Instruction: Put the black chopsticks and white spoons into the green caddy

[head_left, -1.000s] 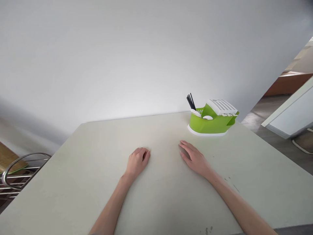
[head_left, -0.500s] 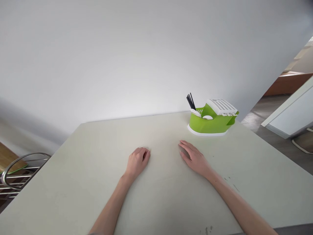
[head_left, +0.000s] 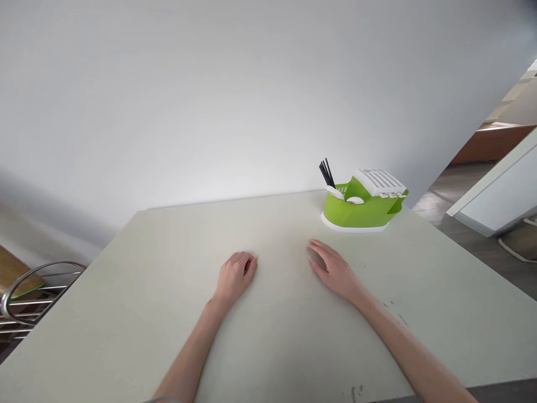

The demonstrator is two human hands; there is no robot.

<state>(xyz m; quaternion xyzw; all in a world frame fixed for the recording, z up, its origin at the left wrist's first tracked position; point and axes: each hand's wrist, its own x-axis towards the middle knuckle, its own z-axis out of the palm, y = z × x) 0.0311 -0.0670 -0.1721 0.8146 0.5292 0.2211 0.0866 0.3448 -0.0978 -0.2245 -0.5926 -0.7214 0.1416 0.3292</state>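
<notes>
My left hand rests on the pale tabletop, its fingers curled under in a loose fist with a dark gap beside the thumb. Nothing shows in it. To the right lies my right hand, open, its fingers stretched out and the thumb apart, holding nothing. Beyond that hand, and not touching it, stands a green and white utensil caddy. Several black chopsticks lean up from its left end. Two white spoons, a left one and a right one, show at its rim.
A plain wall rises behind the table's back edge. At the lower left, a metal rack stands beside the table with a wooden board in it. A white panel stands on the floor to the right.
Both hands keep their pose on the table. The view has shifted very slightly; nothing has been picked up or moved.
</notes>
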